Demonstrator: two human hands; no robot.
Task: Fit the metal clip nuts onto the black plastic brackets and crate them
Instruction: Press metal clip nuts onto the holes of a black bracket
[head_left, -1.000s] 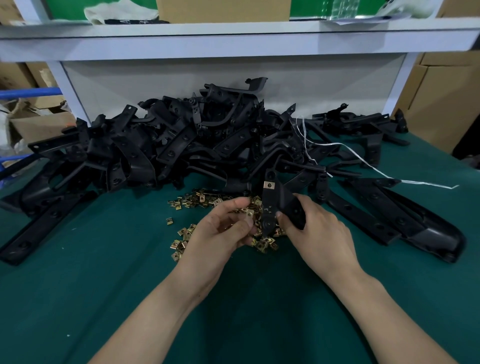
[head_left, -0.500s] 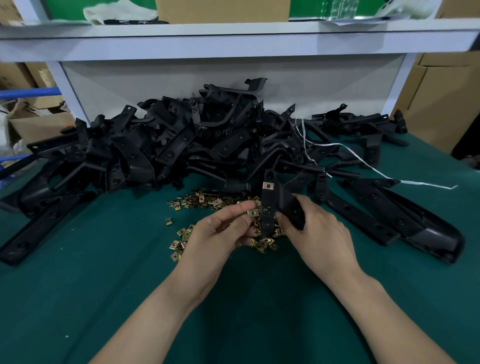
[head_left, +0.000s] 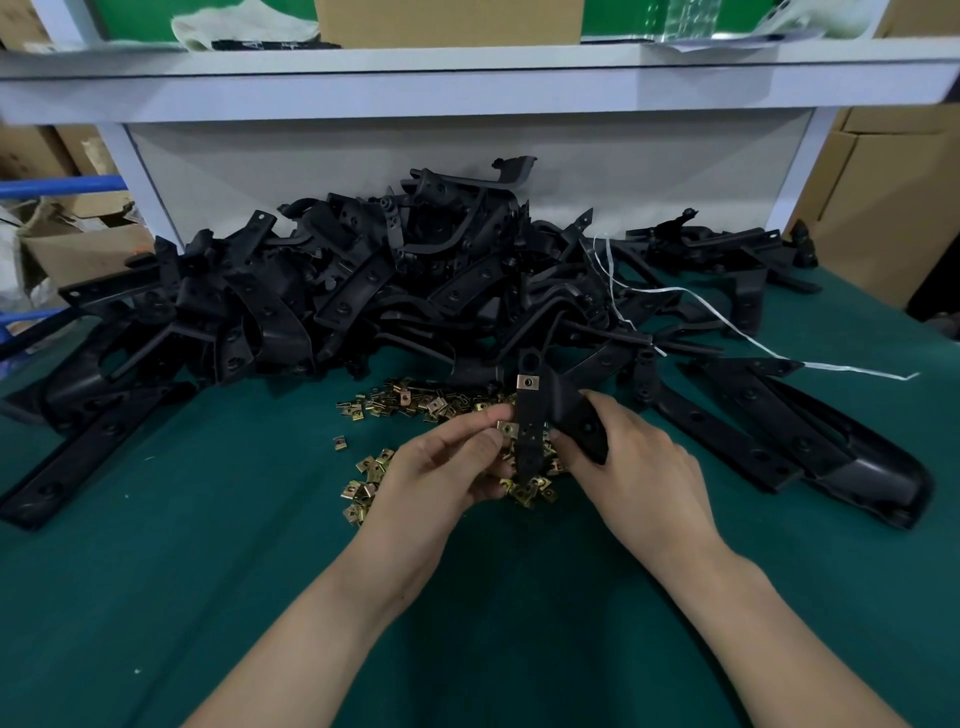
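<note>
My right hand (head_left: 631, 470) grips a black plastic bracket (head_left: 540, 410) and holds it upright over the green table (head_left: 156, 571). One brass clip nut (head_left: 527, 383) sits on the bracket near its top. My left hand (head_left: 441, 467) pinches a second clip nut (head_left: 508, 428) against the bracket's left edge, lower down. Under both hands lies a loose scatter of clip nuts (head_left: 410, 402). A big heap of black brackets (head_left: 322, 306) fills the table behind.
More long black brackets (head_left: 779, 436) lie to the right, and one (head_left: 78, 457) to the left. A white string (head_left: 727, 327) trails over the heap. A white shelf (head_left: 467, 78) runs overhead. Cardboard boxes (head_left: 883, 208) stand at both sides.
My left hand has brought the pinched clip nut rightward up to the bracket's edge. The right hand and bracket have barely moved.
</note>
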